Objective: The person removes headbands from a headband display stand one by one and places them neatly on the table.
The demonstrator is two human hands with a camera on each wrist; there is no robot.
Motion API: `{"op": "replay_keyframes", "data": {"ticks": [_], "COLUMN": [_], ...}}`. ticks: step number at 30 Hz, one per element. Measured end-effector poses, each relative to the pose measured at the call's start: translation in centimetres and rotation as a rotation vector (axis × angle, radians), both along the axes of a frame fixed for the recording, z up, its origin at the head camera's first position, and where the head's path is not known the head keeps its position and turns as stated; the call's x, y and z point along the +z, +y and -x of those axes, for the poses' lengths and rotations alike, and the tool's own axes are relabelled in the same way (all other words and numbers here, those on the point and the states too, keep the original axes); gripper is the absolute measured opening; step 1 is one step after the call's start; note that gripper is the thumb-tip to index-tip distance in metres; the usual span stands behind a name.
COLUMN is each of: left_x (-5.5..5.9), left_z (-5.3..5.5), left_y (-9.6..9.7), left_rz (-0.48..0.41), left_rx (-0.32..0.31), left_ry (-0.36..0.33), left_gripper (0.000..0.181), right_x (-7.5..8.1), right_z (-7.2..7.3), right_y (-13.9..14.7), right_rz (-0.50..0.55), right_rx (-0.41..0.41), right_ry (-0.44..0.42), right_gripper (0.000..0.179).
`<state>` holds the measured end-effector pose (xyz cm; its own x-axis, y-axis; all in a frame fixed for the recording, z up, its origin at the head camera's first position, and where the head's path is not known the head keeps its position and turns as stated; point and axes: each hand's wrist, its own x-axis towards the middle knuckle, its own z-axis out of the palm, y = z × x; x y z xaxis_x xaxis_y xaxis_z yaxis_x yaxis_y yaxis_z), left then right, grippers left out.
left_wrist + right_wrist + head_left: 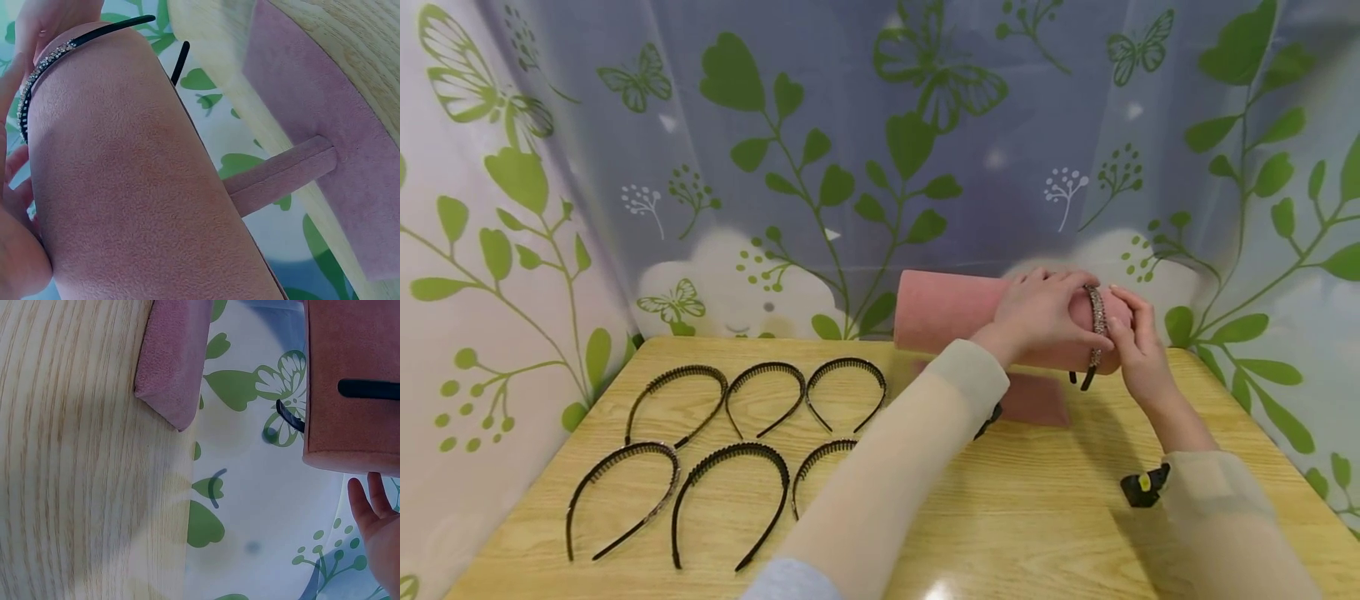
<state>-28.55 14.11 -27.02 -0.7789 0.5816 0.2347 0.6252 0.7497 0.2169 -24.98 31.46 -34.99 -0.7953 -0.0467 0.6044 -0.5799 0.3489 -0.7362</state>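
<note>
A pink velvet roll (947, 312) (137, 187) (350, 375) stands on a post above its flat pink base (1037, 400) (325, 94) (175, 356) at the back of the wooden table (1000, 517). A rhinestone headband (1097, 321) (37, 75) sits over the roll's right end, its black tips (369, 389) hanging below. My left hand (1037, 317) (19, 256) lies over the roll, fingertips against the headband. My right hand (1138, 354) (378, 525) is at the roll's right end, its straight fingers touching the headband from the other side.
Several black toothed headbands (676, 377) lie in two rows on the left half of the table; my left sleeve covers part of one (820, 454). A leaf-and-butterfly curtain (850, 167) closes the back and sides. The table's far edge runs just behind the stand.
</note>
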Motion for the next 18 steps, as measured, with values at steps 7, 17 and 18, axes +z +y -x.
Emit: {"op": "replay_keyframes", "data": {"ticks": [7,17,18], "left_x": [0.0,0.0,0.0], "left_z": [-0.1,0.1,0.2], "left_y": [0.3,-1.7,-2.0], "left_rz": [0.025,0.038,0.035], "left_rx": [0.013,-0.028,-0.032], "left_ry": [0.020,0.044,0.041], "left_gripper": [0.073,0.064,0.065], "right_x": [0.1,0.1,0.1], "right_z": [-0.1,-0.2,-0.2], "right_y": [-0.1,0.0,0.1], "right_rz": [-0.003,0.004,0.000], "right_rx": [-0.026,-0.006,-0.012], "right_ry": [-0.006,-0.044,-0.045], "right_gripper": [0.043,0.045,0.045]}}
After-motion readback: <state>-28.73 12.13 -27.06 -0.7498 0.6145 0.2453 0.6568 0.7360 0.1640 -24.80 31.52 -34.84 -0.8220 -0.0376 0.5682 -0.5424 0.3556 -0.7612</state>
